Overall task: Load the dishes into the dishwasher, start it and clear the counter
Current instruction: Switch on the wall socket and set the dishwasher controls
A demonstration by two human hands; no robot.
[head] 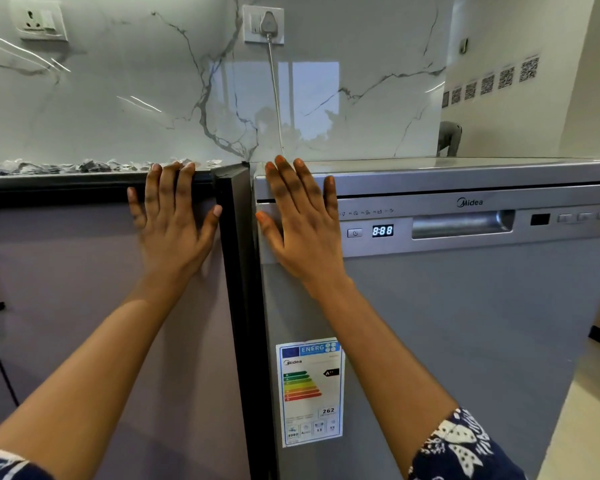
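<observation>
A silver dishwasher (465, 306) fills the right half of the view, its door closed. Its display (382, 230) reads 8:88, beside a recessed handle (461, 225). My right hand (300, 220) lies flat with straight fingers on the door's upper left corner, fingertips at the top edge. My left hand (172, 216) lies flat on the mauve cabinet front (84, 306) to the left, fingertips reaching the dark counter edge (66, 180). No dishes are in view.
A marble backsplash (136, 98) rises behind, with a plugged-in socket (264, 24) whose cable runs down behind the dishwasher. A second socket (39, 20) sits at the upper left. An energy label (310, 393) is stuck low on the door. A person bends over in the far room (449, 138).
</observation>
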